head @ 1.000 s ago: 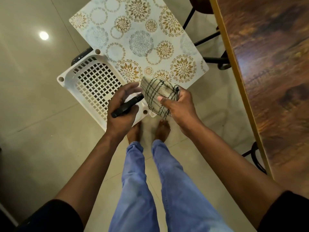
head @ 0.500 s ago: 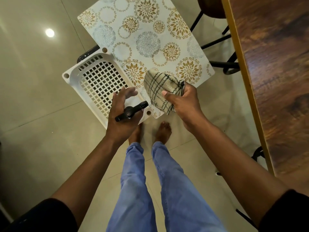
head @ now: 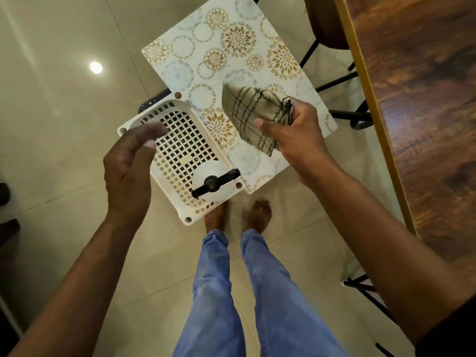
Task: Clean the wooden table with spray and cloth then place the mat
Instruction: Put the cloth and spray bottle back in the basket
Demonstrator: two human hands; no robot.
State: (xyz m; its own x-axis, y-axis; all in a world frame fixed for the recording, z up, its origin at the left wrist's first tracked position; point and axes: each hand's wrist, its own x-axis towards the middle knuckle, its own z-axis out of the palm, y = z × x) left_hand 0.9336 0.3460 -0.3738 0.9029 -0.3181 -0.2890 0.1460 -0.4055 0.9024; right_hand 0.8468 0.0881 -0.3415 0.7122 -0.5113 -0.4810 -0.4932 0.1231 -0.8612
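Observation:
A spray bottle (head: 213, 182) with a black nozzle stands upright in the near corner of a white lattice basket (head: 177, 148) on the floor. My left hand (head: 130, 166) hovers to the left of the bottle, fingers spread, holding nothing. My right hand (head: 293, 136) grips a folded beige cloth (head: 253, 114) with dark check lines, above a floral patterned mat (head: 231, 55) that lies beside the basket. The wooden table (head: 422, 99) runs along the right edge of the view.
Black metal chair legs (head: 342, 99) and a dark seat stand between the mat and the table. My bare feet (head: 239, 215) are just below the basket. A dark flat object (head: 153, 101) pokes out behind the basket. Pale floor tiles fill the left.
My left hand has let go of the spray bottle, which now stands in the basket, and has drawn back to the left with fingers open. The right hand still grips the cloth.

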